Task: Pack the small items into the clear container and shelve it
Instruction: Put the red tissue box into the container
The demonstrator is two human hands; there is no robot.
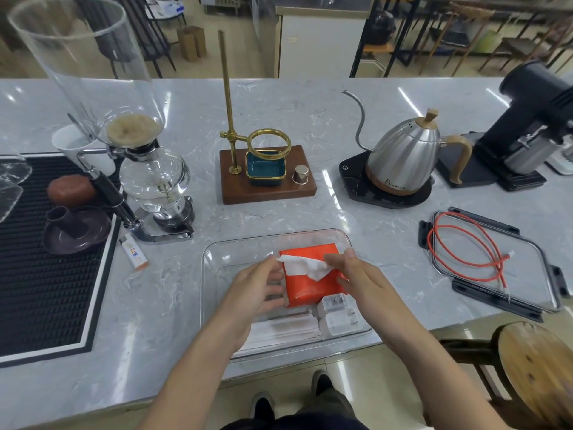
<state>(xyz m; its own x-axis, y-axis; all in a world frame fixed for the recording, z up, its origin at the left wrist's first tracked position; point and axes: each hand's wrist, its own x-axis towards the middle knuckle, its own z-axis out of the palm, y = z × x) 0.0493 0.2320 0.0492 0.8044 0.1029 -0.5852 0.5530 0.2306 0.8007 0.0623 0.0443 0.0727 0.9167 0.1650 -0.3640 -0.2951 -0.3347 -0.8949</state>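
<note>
The left hand (257,285) has its fingers curled, pinching the left end of a white tissue (305,267) at the tips, the other fingers resting against the left edge of the orange tissue pack (313,290). The right hand (356,271) pinches the tissue's right side between thumb and forefinger, the other fingers loosely curled over the pack's right edge. The tissue sticks out of the pack's top, stretched between both hands.

The pack lies flat inside the clear container (217,262), toward its far right part, its long axis running from 6 to 12 o'clock, tilted slightly left. At 5 o'clock of the pack, two white chargers (336,315) sit in the container; at 7 o'clock lie white paper-wrapped sticks (285,330).

The container sits on the tabletop (173,293) at its near edge. At 3 o'clock, well apart, lies the container's lid (527,274) with a coiled orange cable (465,243) on it. At 9 o'clock lies a small sachet (134,252).
</note>
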